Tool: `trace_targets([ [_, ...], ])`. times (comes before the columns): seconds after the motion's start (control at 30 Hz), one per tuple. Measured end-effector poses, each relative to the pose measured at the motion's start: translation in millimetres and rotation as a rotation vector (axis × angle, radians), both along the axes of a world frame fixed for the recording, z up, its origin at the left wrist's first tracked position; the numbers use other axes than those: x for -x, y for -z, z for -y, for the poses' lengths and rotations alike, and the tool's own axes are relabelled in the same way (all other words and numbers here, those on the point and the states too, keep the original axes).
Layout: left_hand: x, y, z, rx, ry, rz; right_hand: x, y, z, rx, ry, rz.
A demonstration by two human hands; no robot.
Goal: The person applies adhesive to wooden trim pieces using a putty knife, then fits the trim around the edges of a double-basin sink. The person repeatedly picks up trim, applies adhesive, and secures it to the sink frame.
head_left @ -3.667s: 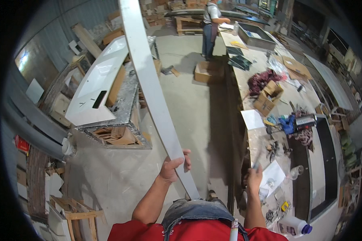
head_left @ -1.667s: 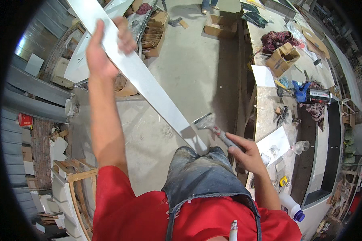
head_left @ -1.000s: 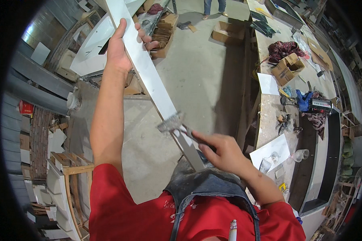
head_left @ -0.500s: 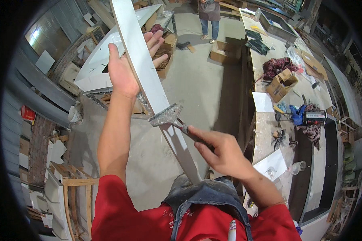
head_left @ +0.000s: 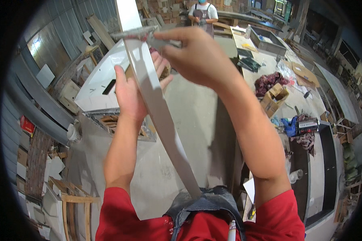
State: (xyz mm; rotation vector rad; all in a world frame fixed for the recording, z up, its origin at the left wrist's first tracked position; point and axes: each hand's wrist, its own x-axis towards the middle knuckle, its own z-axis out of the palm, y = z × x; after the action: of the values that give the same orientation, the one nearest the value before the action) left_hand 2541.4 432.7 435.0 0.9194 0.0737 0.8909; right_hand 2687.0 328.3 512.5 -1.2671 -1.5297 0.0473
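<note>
A long, narrow white strip (head_left: 161, 110) slants away from my apron (head_left: 207, 207), with its near end against the apron and its far end past the top of the head view. Beneath it, my left hand (head_left: 130, 98) supports the strip on the palm, thumb and fingers spread on either side. My right hand (head_left: 199, 58) grips a scraper (head_left: 133, 34) by its handle; the wide, smeared blade lies across the strip's upper part, beyond my left hand. My right fingers partly hide the handle.
At left stands a white slab (head_left: 96, 94) with a black object on it. On the right, a long workbench (head_left: 249, 74) carries a cardboard box (head_left: 274, 99), dark red cloth (head_left: 269, 83) and a caulking gun (head_left: 289, 126). Another person (head_left: 204, 18) stands ahead.
My right hand has moved the scraper up along the strip, from below my left hand to beyond it. The view has tilted up, showing more of the person ahead.
</note>
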Motion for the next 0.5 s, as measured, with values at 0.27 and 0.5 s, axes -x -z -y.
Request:
trace_targets([
  [0.27, 21.0, 13.8, -29.2, 0.054, 0.107, 0.171, 41.0, 135.5, 105.2, 0.301, -0.027, 0.084],
  [0.5, 32.4, 3.0, -17.2, -0.070, 0.053, 0.119, 24.8, 40.6, 15.9, -0.074, -0.025, 0.121],
])
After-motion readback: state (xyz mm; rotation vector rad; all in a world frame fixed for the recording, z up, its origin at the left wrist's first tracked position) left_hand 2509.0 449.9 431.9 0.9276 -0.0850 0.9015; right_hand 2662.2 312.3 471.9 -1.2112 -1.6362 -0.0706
